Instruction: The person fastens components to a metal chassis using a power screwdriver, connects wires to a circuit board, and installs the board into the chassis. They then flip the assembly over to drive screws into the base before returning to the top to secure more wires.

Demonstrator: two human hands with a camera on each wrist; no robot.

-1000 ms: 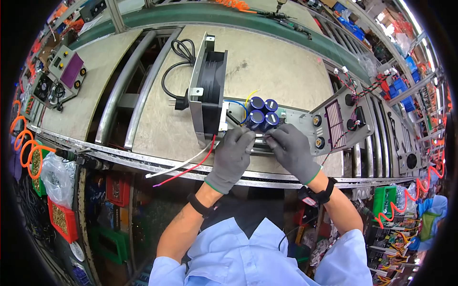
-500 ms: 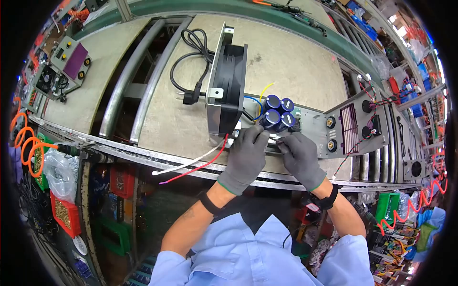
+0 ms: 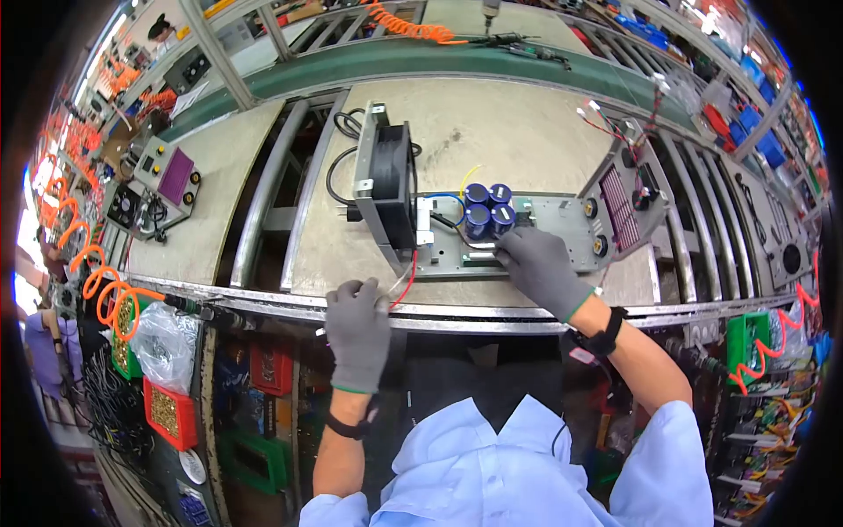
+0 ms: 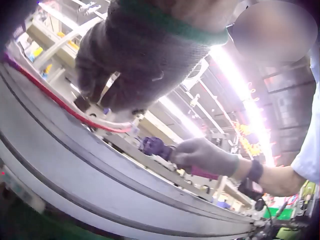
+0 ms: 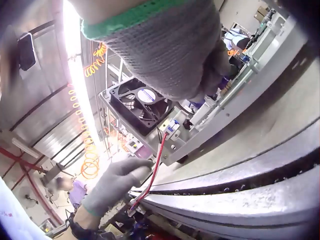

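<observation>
Grey sheet-metal chassis (image 3: pixel 562 220) lies under fingers of grey-gloved right hand (image 3: pixel 544 272). Square black plastic fan (image 3: pixel 392 184) stands upright between and beyond both hands' fingers. Right fingers bunched low — pinch or touch, cannot tell. Grey-gloved left hand (image 3: pixel 358 334), fingers bent, hold likewise unclear. Four dark-blue cylindrical capacitors (image 3: pixel 479 216) just beyond right fingertips; thin red insulated wire (image 3: pixel 413 274) just right of left fingertips.
</observation>
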